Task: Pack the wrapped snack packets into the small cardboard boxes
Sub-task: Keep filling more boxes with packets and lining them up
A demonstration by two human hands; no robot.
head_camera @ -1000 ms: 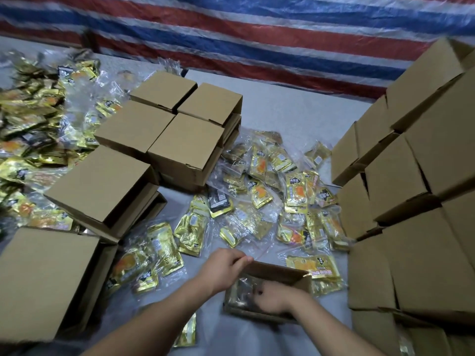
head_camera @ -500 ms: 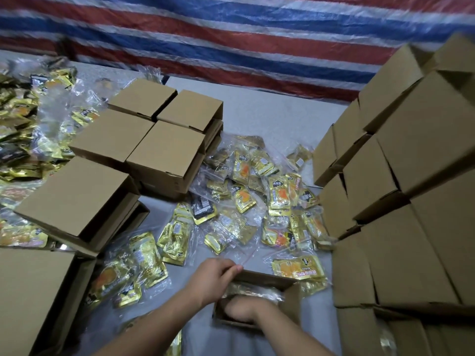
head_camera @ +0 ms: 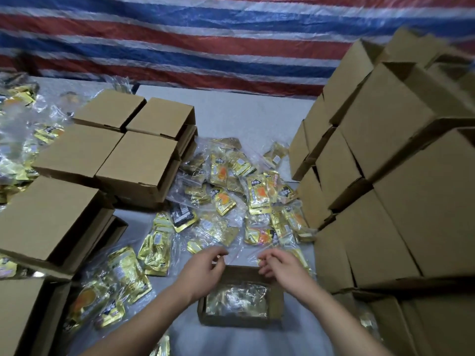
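Cardboard, small and open-topped, the box sits near me on the grey table with clear-wrapped gold packets lying inside. My left hand and right hand hover over its far rim, fingers loosely curled, holding nothing. More loose packets are heaped just beyond. Closed boxes stand far left; stacked boxes rise on the right.

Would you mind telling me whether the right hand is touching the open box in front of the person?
Cannot tell. In the head view the right hand overlaps the far rim of the open box, fingers loosely curled, but nothing shows whether it rests on the cardboard or hovers above it.
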